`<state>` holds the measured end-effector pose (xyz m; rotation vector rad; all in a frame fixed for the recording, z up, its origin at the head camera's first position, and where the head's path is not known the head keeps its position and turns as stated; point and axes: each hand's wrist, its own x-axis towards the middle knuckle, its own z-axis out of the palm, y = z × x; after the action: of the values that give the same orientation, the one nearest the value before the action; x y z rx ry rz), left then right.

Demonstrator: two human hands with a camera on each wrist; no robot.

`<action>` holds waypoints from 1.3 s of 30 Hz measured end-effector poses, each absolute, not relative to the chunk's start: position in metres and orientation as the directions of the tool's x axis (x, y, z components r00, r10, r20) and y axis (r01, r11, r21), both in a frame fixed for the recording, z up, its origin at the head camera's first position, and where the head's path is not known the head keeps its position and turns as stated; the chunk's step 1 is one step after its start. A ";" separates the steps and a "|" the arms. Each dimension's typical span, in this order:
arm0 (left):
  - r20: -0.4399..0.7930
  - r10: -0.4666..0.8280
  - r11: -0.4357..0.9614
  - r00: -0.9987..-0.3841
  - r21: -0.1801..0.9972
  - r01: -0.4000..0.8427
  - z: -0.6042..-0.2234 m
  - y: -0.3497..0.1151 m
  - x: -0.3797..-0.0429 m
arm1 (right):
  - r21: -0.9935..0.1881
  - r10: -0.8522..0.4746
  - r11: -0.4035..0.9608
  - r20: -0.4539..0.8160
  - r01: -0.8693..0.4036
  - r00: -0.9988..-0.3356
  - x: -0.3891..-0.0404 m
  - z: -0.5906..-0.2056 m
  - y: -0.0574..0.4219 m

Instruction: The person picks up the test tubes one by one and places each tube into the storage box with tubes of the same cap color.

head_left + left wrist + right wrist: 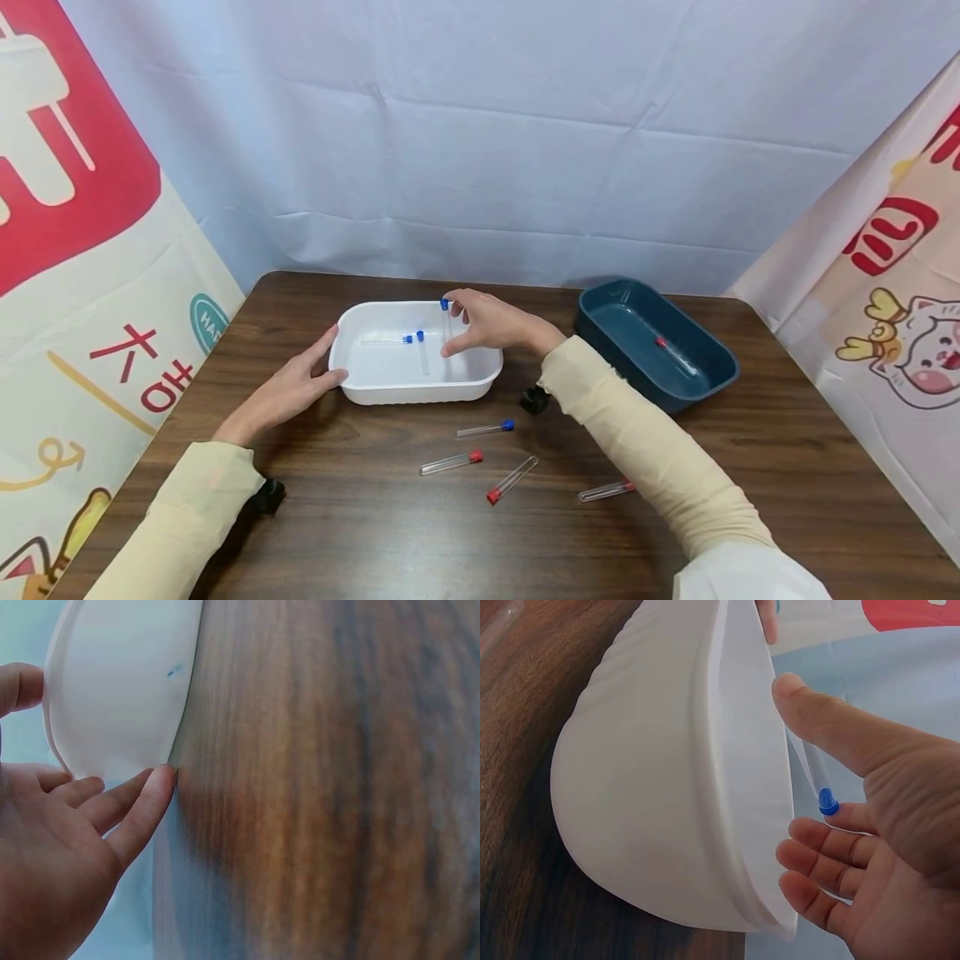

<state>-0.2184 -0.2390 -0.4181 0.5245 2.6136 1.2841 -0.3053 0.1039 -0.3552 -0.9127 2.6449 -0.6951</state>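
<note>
In the head view, my left hand rests at the left end of a white basin, its outstretched fingers touching the outer wall and its thumb at the rim. Above the basin's right part, my right hand holds a clear blue-capped test tube between thumb and index finger. The right wrist view shows that tube's blue cap by the index fingertip; the thumb partly hides the tube. Two blue-capped test tubes lie inside the basin, one sideways and one lengthwise.
A dark teal basin stands at the back right with a red-capped tube inside. On the wooden table lie a blue-capped tube and three red-capped ones. The right forearm partly covers the rightmost tube's cap.
</note>
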 end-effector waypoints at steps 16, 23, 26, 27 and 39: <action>-0.016 0.375 0.574 -0.927 0.789 0.219 -0.418 -0.239 -0.218 | -0.521 -0.632 0.688 -0.089 -0.505 -0.770 -0.313 -0.368 0.096; -0.016 0.373 0.578 -0.928 0.786 0.219 -0.420 -0.240 -0.219 | -0.510 -0.626 0.701 -0.103 -0.499 -0.773 -0.313 -0.374 0.094; -0.019 0.366 0.587 -0.930 0.781 0.215 -0.420 -0.239 -0.219 | -0.500 -0.620 0.708 -0.104 -0.498 -0.778 -0.313 -0.374 0.093; -0.017 0.364 0.591 -0.931 0.777 0.217 -0.420 -0.239 -0.219 | -0.494 -0.619 0.711 -0.103 -0.501 -0.778 -0.313 -0.375 0.093; -0.014 0.366 0.605 -0.931 0.763 0.227 -0.418 -0.238 -0.216 | -0.432 -0.598 0.746 -0.097 -0.507 -0.796 -0.311 -0.382 0.089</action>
<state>-0.2160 -0.2380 -0.4181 0.4954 2.6604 1.2295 -0.3114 0.0888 -0.3819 -0.8731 2.7165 -0.5739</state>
